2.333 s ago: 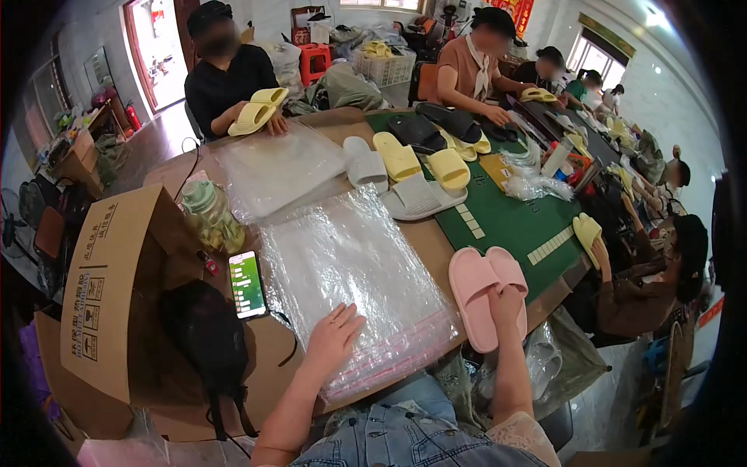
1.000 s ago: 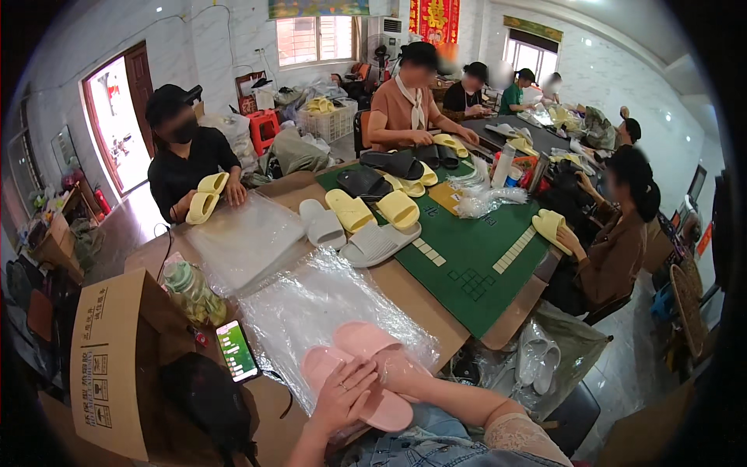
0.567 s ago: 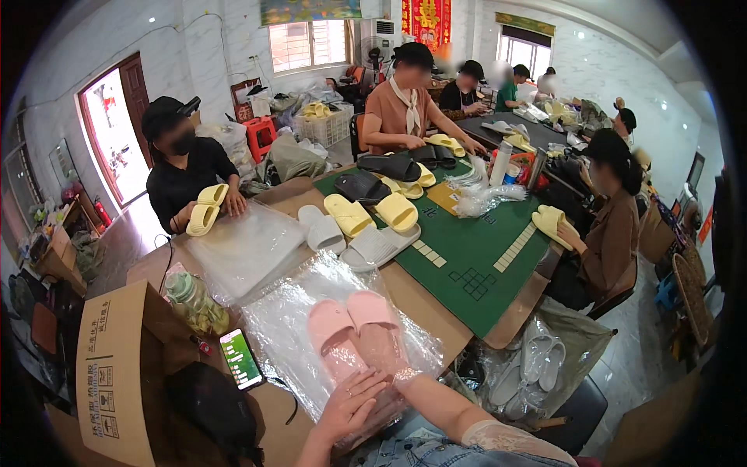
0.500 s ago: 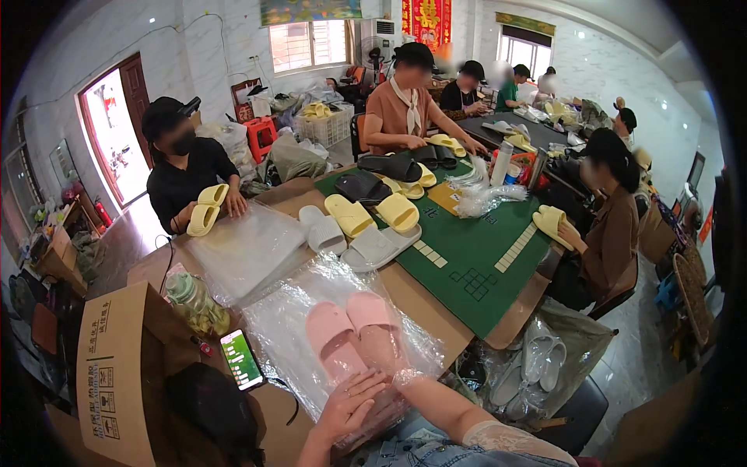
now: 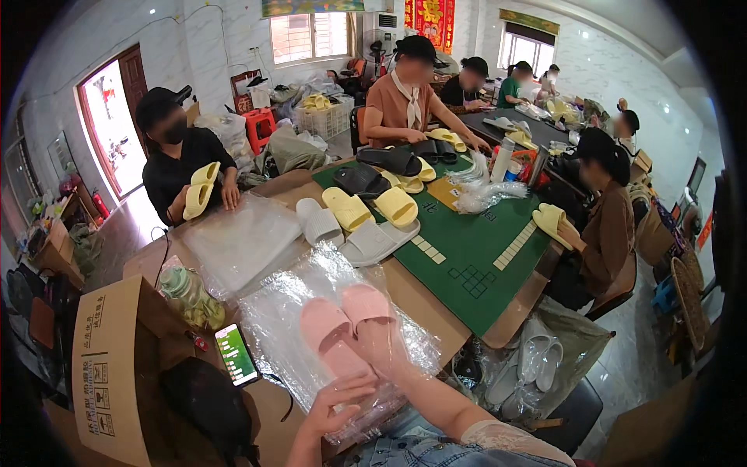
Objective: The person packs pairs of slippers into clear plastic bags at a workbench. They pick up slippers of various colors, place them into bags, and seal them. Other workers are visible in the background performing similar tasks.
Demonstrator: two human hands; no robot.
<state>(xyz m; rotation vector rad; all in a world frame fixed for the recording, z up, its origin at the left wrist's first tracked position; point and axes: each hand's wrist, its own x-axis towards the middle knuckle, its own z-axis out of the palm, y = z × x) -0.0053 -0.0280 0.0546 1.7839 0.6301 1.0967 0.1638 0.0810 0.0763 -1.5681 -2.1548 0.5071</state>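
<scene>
A pair of pink slippers (image 5: 327,323) lies in a clear plastic bag (image 5: 272,311) on top of a stack of similar bags at the table's near edge. My right hand (image 5: 381,342) is inside the bag, closed on the slippers, its fingers partly hidden by the right slipper and shiny film. At the bag's near end, my left hand (image 5: 342,397) is curled over the film beside the left slipper's heel, gripping the bag with thumb and fingers.
Left of me are a phone (image 5: 236,354), a lidded jar (image 5: 187,292), a black bag (image 5: 206,405) and a cardboard box (image 5: 109,366). Yellow, grey and black slippers (image 5: 362,183) lie ahead by a green mat (image 5: 475,265). Co-workers (image 5: 183,167) sit around the table.
The slippers and my right hand have shifted slightly left and toward me. My left hand has gone from lying flat to curled on the film. The co-worker at left has tilted the yellow slippers.
</scene>
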